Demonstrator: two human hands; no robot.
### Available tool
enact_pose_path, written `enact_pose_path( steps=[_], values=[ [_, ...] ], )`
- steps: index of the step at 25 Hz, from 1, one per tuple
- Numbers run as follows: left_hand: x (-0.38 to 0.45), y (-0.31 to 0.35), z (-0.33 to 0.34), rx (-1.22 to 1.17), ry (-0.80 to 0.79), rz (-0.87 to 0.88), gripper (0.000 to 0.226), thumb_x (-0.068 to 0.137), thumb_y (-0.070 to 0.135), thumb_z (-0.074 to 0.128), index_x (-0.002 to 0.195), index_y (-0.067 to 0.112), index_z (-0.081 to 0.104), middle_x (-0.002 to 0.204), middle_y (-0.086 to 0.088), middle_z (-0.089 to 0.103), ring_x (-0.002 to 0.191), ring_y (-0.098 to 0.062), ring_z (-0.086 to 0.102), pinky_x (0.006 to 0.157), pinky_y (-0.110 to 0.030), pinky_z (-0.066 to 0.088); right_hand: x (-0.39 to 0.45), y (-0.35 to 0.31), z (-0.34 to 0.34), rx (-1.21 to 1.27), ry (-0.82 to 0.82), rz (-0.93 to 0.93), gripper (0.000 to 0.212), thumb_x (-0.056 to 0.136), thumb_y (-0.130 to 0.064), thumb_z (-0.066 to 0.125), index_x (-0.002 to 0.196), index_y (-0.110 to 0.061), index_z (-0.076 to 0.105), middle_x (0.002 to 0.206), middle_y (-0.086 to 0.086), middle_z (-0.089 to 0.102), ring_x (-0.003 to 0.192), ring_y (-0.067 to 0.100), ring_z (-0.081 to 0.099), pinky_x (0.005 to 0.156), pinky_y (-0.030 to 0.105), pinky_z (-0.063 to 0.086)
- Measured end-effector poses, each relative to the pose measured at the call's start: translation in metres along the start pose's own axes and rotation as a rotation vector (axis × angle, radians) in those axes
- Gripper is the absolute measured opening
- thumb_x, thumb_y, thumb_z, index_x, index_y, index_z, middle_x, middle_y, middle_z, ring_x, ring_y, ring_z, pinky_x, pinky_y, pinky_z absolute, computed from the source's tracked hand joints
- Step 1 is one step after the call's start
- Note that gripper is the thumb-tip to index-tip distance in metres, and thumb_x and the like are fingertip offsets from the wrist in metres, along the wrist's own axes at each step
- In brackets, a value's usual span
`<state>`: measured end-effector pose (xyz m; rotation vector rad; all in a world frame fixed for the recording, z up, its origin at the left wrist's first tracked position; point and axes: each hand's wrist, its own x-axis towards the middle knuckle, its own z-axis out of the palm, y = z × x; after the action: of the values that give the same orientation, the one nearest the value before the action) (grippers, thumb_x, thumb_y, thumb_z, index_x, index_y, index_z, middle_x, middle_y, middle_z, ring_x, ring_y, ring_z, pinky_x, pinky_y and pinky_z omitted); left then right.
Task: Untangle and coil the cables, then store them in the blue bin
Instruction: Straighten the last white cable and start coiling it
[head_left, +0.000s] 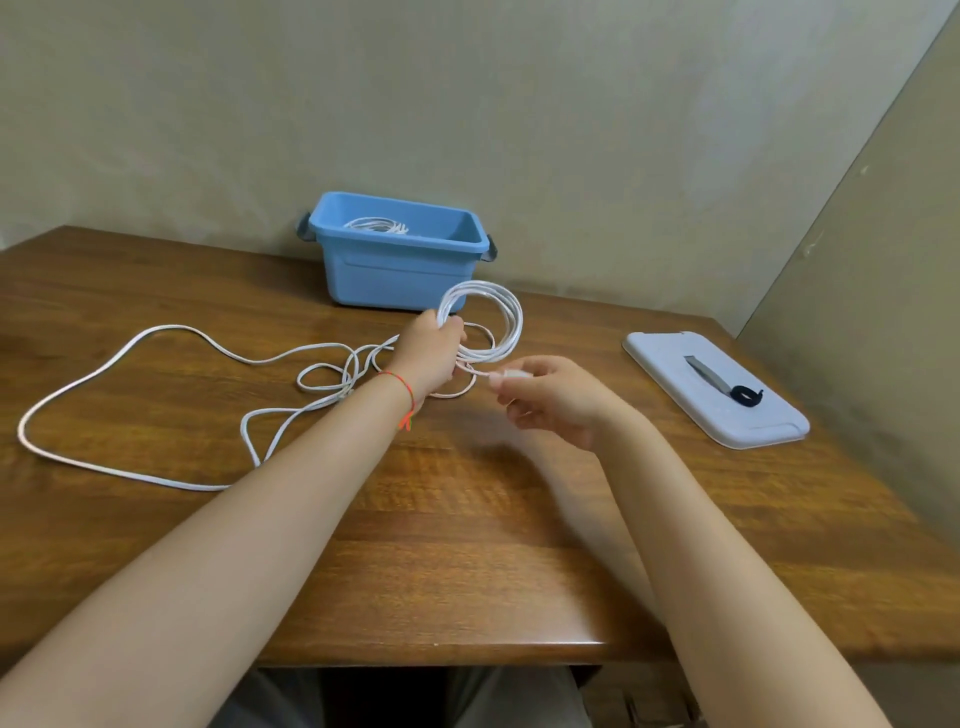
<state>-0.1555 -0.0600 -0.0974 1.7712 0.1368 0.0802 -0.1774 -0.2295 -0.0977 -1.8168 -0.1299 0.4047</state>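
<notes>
Both hands hold coiled cable (488, 322) before blue bin (395, 270).

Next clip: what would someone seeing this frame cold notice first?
The white coil held up mid-table by the left hand, its plug end pinched by the right hand. Next, the loose white cable sprawled across the table's left side. Behind the coil, the blue bin against the wall already holds a coiled cable.
</notes>
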Motion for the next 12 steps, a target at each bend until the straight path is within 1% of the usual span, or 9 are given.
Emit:
enact_pose_path(
  steps=[1,3,5,6,7,9,11,12],
  values=[
    [-0.002,-0.002,-0.003,-0.004,-0.029,-0.014,0.017,0.099,0.020,0.042,0.092,0.014,0.056,0.074,-0.005,0.055,0.055,-0.013,0.051,0.045,-0.020,0.038,0.000,0.000,-0.004,0.087,0.047,-0.005,0.011,0.089,-0.015,0.072,0.095,-0.008,0.068,0.074,0.004,0.058,0.062,0.013,0.051,0.065,0.026,0.046],
    [-0.008,-0.003,-0.005,-0.077,-0.089,-0.036,0.013,0.097,0.015,0.044,0.095,0.011,0.055,0.071,-0.007,0.054,0.045,-0.009,0.048,0.038,-0.016,0.034,0.003,0.003,-0.002,0.383,0.105,-0.004,0.009,0.090,-0.014,0.070,0.095,-0.007,0.067,0.070,0.002,0.054,0.057,0.010,0.047,0.060,0.021,0.045],
    [-0.011,-0.003,-0.002,-0.176,-0.120,-0.054,0.011,0.097,0.012,0.043,0.099,0.009,0.053,0.066,-0.009,0.050,0.033,-0.006,0.040,0.036,-0.015,0.028,0.007,0.005,0.011,0.717,0.158,-0.002,0.008,0.092,-0.016,0.067,0.088,-0.009,0.064,0.064,-0.002,0.049,0.049,0.007,0.042,0.050,0.016,0.041],
    [-0.012,-0.005,0.001,-0.223,-0.110,-0.068,0.011,0.097,0.011,0.042,0.100,0.008,0.052,0.064,-0.009,0.049,0.031,-0.006,0.036,0.035,-0.015,0.026,0.010,0.006,0.020,0.830,0.185,-0.005,0.011,0.093,-0.017,0.066,0.084,-0.011,0.063,0.062,-0.003,0.047,0.046,0.006,0.039,0.047,0.015,0.037],
    [-0.012,-0.007,0.005,-0.267,-0.086,-0.082,0.011,0.098,0.011,0.041,0.100,0.008,0.051,0.062,-0.009,0.048,0.030,-0.007,0.034,0.036,-0.015,0.025,0.014,0.005,0.028,0.868,0.207,-0.012,0.015,0.094,-0.020,0.065,0.080,-0.014,0.062,0.061,-0.003,0.044,0.046,0.006,0.037,0.047,0.016,0.035],
    [-0.014,-0.012,0.017,-0.324,-0.015,-0.100,0.012,0.099,0.013,0.040,0.099,0.010,0.052,0.063,-0.008,0.050,0.032,-0.008,0.036,0.036,-0.015,0.026,0.019,0.002,0.043,0.769,0.227,-0.014,0.020,0.096,-0.027,0.063,0.079,-0.016,0.063,0.063,-0.002,0.047,0.051,0.008,0.040,0.051,0.019,0.036],
    [-0.019,-0.016,0.027,-0.323,0.013,-0.095,0.017,0.099,0.017,0.043,0.102,0.007,0.056,0.067,-0.007,0.054,0.039,-0.010,0.044,0.038,-0.017,0.032,0.024,-0.005,0.055,0.650,0.256,-0.023,0.027,0.099,-0.028,0.058,0.076,-0.014,0.061,0.063,0.001,0.054,0.051,0.013,0.046,0.047,0.023,0.040],
    [-0.020,-0.017,0.028,-0.307,-0.007,-0.096,0.020,0.098,0.020,0.047,0.105,0.004,0.057,0.069,-0.008,0.058,0.042,-0.012,0.049,0.039,-0.018,0.037,0.025,-0.008,0.056,0.603,0.296,-0.027,0.031,0.101,-0.027,0.055,0.073,-0.013,0.058,0.059,0.003,0.054,0.049,0.016,0.047,0.045,0.024,0.040]
  ],
)
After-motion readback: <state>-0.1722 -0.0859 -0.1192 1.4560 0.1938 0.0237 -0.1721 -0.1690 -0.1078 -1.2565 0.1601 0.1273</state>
